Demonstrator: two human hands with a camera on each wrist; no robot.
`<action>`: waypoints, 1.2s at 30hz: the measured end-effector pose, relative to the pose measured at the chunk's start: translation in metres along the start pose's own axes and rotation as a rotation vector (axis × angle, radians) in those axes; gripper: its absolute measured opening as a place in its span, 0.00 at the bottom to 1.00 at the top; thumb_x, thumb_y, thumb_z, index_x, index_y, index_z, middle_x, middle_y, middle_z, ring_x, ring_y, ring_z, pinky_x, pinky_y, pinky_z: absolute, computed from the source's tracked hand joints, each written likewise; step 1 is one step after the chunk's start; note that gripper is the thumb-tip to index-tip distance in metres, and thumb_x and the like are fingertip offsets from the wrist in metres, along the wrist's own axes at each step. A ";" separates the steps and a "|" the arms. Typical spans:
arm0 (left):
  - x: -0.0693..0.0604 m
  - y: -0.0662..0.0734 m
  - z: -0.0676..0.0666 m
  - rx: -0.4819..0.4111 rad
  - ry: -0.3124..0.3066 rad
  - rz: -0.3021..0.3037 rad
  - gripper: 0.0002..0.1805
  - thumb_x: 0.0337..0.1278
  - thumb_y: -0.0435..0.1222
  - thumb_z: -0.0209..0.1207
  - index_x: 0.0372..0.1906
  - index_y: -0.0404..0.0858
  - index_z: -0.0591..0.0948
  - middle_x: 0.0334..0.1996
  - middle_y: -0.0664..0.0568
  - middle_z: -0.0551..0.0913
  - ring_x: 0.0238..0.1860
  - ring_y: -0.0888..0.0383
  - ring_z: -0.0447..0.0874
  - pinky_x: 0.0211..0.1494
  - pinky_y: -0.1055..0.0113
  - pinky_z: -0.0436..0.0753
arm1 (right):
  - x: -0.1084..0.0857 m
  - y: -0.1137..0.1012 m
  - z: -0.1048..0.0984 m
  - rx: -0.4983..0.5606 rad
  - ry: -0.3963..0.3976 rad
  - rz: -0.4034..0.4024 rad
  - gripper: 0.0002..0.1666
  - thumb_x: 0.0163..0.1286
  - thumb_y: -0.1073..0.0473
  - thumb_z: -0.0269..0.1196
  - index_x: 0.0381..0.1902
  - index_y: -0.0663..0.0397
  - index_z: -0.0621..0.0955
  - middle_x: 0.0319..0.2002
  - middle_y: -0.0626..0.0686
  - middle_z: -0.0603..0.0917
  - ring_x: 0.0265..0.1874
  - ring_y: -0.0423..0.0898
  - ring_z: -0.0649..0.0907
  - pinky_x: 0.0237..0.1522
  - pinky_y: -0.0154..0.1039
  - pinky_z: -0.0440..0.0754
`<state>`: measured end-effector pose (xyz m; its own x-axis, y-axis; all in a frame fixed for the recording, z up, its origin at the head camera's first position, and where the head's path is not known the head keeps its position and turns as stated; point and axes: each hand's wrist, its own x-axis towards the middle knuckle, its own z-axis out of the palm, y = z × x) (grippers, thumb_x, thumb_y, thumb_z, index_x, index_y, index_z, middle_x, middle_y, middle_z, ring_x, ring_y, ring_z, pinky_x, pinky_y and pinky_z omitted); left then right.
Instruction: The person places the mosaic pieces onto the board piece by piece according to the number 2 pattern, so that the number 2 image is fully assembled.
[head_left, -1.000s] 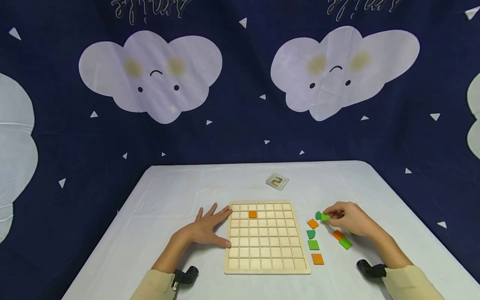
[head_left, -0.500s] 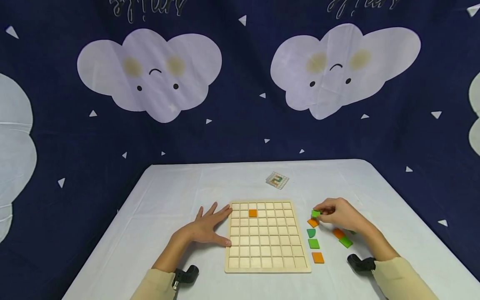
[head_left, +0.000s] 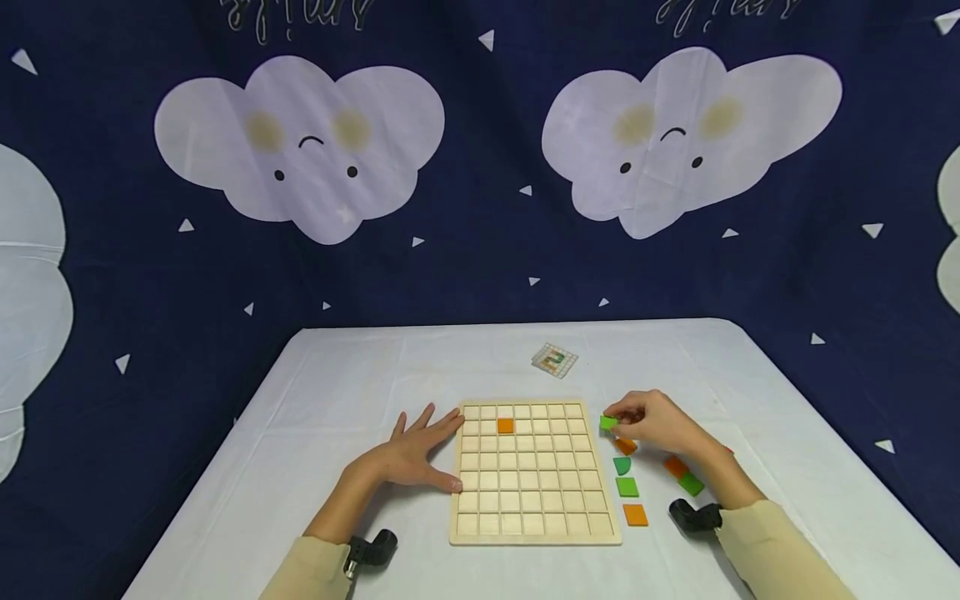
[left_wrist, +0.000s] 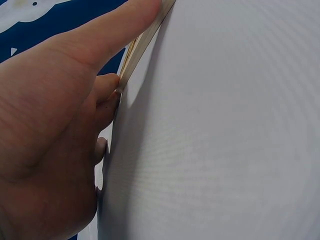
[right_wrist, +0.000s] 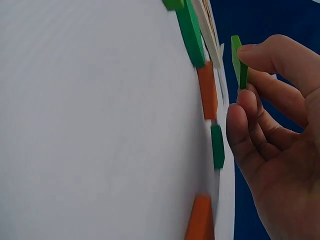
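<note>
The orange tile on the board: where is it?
In the head view, the orange tile lies on the board, third column from left, second row down.

This looks like a small staged recording corner, though the kind of room around it cannot be told. A dark blue cloth backdrop [head_left: 480, 287] spans the far side, printed with small pale triangles [head_left: 122, 364] and upside-down cartoon clouds [head_left: 307, 200] and lettering [head_left: 296, 15]. White covering with faint creases dresses the surface [head_left: 375, 375], and a black device [head_left: 375, 548] sits at each sleeve [head_left: 311, 568]. A wooden grid board [head_left: 532, 480] and coloured tiles [head_left: 627, 487] add a playroom touch
</note>
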<state>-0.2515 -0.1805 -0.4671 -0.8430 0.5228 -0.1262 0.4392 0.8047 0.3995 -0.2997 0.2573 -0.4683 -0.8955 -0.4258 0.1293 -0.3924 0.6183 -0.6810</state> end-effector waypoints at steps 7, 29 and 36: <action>0.000 0.000 0.000 -0.002 0.006 0.011 0.61 0.35 0.71 0.62 0.77 0.52 0.53 0.76 0.59 0.47 0.75 0.45 0.32 0.67 0.36 0.28 | 0.014 -0.013 0.007 0.024 -0.035 0.016 0.13 0.57 0.57 0.72 0.42 0.47 0.87 0.31 0.45 0.82 0.27 0.46 0.75 0.26 0.35 0.74; 0.001 0.001 -0.001 -0.004 0.011 0.014 0.61 0.35 0.71 0.63 0.76 0.52 0.53 0.76 0.59 0.47 0.75 0.45 0.33 0.67 0.36 0.28 | 0.047 -0.050 0.038 0.065 -0.117 -0.149 0.15 0.59 0.60 0.69 0.46 0.52 0.86 0.35 0.45 0.82 0.35 0.44 0.80 0.38 0.39 0.82; -0.001 0.001 -0.002 -0.012 0.009 0.014 0.61 0.36 0.70 0.63 0.76 0.51 0.54 0.76 0.57 0.48 0.74 0.44 0.33 0.67 0.35 0.29 | 0.056 -0.061 0.051 0.065 -0.153 -0.173 0.15 0.61 0.60 0.68 0.48 0.54 0.86 0.37 0.46 0.82 0.34 0.44 0.78 0.36 0.38 0.81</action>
<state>-0.2512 -0.1810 -0.4646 -0.8396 0.5314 -0.1125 0.4472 0.7938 0.4123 -0.3148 0.1617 -0.4563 -0.7720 -0.6199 0.1403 -0.5182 0.4861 -0.7037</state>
